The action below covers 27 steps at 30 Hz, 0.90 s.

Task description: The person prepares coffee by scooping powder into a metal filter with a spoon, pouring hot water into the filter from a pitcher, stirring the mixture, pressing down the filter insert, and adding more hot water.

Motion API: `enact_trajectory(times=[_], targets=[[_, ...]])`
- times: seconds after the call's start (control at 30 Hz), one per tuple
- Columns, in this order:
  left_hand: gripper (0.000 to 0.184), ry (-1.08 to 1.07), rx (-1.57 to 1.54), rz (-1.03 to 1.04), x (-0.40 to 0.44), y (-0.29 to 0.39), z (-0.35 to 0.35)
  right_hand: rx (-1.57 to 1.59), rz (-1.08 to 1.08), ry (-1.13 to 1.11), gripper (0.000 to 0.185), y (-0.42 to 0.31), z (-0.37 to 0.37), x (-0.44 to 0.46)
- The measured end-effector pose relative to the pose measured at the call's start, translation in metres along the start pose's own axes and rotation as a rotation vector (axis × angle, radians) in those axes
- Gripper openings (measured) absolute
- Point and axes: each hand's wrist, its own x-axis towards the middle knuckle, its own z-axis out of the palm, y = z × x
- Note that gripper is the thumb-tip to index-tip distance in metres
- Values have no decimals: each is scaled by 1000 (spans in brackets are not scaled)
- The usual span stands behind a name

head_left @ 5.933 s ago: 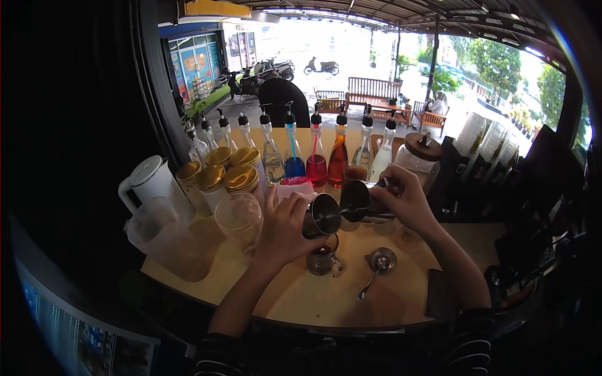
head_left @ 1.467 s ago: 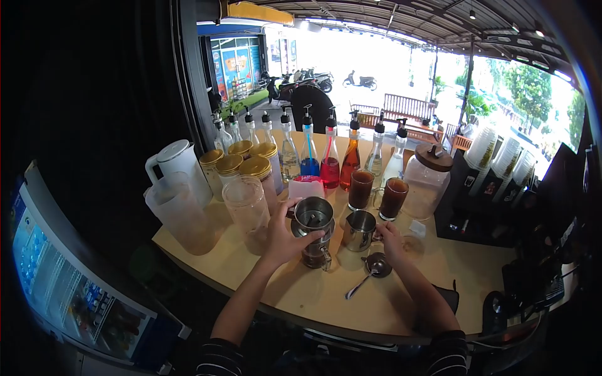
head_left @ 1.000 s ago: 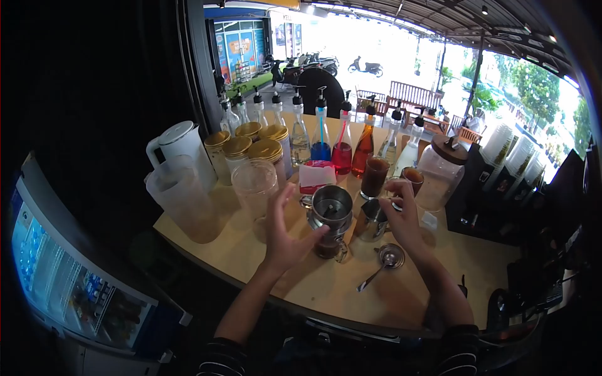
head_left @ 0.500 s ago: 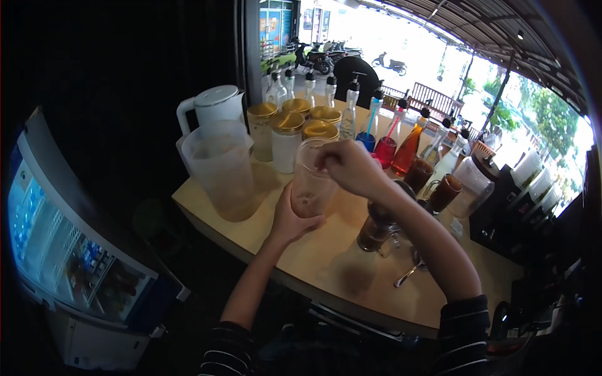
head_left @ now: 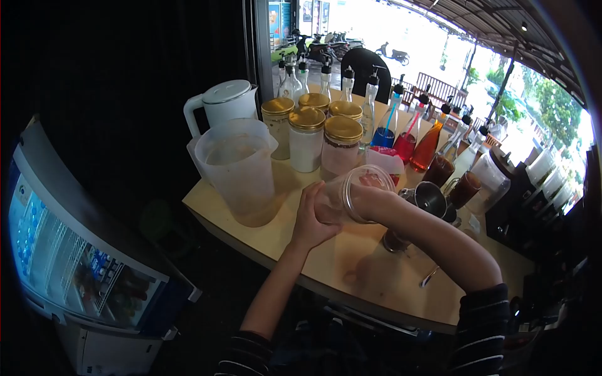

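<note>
My left hand (head_left: pixel 311 220) is wrapped round the side of a clear jar (head_left: pixel 333 202), which tilts with its open mouth to the right. My right hand (head_left: pixel 374 204) reaches in through that mouth; its fingers are inside and I cannot make out whether they grip anything. A red-and-white packet (head_left: pixel 387 164) lies just behind the jar. To the right of my right hand is a metal cup (head_left: pixel 431 198), and a glass with brown contents (head_left: pixel 394 242) stands partly hidden below my forearm.
Gold-lidded jars (head_left: pixel 307 141), a large plastic pitcher (head_left: pixel 235 172) and a white lidded jug (head_left: pixel 229 106) stand on the table (head_left: pixel 295 266). Pump bottles (head_left: pixel 426 147) line its far side. A spoon (head_left: pixel 429 276) lies near the front. A glass-door fridge (head_left: pixel 81 250) is at left.
The jar has tipped from nearly upright toward the right. My right hand has gone from its rim deeper into the mouth. The view has shifted slightly.
</note>
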Motion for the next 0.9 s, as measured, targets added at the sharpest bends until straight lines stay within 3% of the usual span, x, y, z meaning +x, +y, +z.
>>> enact_trajectory(times=[0.13,0.27,0.37,0.53,0.6,0.9], targets=[[98,-6,-18,-9,2,1,0,302,149,-257,15,-6,-99,7],[99,-8,-36,-19,1,2,1,492,336,-256,17,4,-151,2],[99,-37,-39,-31,2,6,-1,400,330,-362,20,9,-172,3],[99,-42,-27,-4,1,6,0,530,429,-319,19,6,-162,2],[99,-48,-23,-6,1,6,-1,574,359,-151,23,4,-153,2],[99,-44,-29,-9,-1,3,1,518,275,-80,23,-1,-134,-5]])
